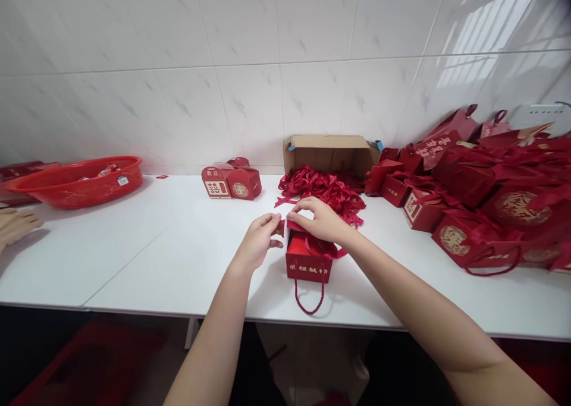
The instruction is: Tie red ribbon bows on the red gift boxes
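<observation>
In front of me on the white table stands a red gift box (307, 266) with gold characters and a rope handle (309, 308) hanging toward me. Its top is partly raised, and a red ribbon (328, 251) lies across it. At the box's left upper edge, my left hand (261, 239) pinches the flap between thumb and fingers. My right hand (319, 219) curves over the top, thumb and fingertips together on the same flap near the left hand. What lies between the right fingertips is partly hidden.
Behind the box, red ribbons (321, 189) spill from a cardboard box (332, 141). Many red gift boxes (495, 198) are piled at right. Two small boxes (232, 180) stand against the wall. At left are a red plastic basin (89, 183) and another person's hand (18, 224).
</observation>
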`<action>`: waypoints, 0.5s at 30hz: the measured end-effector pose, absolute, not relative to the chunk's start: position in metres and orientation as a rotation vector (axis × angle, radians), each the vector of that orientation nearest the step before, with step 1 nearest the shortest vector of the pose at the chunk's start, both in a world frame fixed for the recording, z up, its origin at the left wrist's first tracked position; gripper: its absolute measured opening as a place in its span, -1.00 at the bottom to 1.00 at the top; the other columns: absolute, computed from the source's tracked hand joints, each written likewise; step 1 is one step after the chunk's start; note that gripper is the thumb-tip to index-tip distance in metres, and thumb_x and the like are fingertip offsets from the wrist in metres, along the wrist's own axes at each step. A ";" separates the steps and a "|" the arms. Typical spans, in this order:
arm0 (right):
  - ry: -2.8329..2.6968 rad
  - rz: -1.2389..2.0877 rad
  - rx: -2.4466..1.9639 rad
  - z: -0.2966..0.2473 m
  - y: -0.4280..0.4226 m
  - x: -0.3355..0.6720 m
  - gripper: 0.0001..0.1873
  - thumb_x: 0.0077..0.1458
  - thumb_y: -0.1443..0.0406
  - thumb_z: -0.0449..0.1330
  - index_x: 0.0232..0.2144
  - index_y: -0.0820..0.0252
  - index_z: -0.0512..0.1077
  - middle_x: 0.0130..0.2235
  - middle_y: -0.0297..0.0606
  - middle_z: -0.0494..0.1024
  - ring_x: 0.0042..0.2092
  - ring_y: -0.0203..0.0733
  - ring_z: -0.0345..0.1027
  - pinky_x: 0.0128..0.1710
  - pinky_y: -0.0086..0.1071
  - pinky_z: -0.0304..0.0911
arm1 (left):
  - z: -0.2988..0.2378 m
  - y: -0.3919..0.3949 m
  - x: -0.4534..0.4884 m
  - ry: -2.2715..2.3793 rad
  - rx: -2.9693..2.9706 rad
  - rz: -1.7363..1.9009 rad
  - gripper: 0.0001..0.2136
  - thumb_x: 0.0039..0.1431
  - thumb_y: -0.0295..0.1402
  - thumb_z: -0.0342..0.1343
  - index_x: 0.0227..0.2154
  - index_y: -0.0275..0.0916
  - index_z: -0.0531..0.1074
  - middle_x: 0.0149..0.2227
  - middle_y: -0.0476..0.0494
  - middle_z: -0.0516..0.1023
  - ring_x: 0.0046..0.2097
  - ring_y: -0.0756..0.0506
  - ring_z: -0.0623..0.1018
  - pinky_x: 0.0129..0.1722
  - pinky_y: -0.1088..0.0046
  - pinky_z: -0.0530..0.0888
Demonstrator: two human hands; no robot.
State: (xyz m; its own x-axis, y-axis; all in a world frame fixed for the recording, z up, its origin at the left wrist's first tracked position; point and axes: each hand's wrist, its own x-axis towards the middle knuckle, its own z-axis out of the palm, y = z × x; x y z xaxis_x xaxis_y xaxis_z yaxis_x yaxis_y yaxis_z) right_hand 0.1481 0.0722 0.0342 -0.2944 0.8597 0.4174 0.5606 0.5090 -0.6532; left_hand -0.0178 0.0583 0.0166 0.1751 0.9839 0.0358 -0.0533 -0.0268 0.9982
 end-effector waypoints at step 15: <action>-1.695 0.869 -1.154 -0.030 0.023 0.215 -0.65 0.13 0.11 0.06 -0.10 0.16 0.31 -0.03 -0.14 0.44 -0.20 -0.21 0.42 -0.24 -0.30 0.36 | 0.002 0.071 -0.029 1.293 1.717 1.174 -0.72 0.10 -0.08 -0.03 -0.39 -0.21 0.32 -0.27 -0.13 0.45 -0.20 -0.12 0.46 -0.21 0.35 0.39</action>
State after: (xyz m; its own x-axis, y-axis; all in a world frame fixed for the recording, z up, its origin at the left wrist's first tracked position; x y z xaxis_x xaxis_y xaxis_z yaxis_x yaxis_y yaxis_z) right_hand 0.2146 0.0225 -0.0299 -0.1777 0.9441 0.2775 0.3254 0.3225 -0.8889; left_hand -0.0293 0.0709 0.0020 0.1000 0.9610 0.2577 0.3495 -0.2764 0.8952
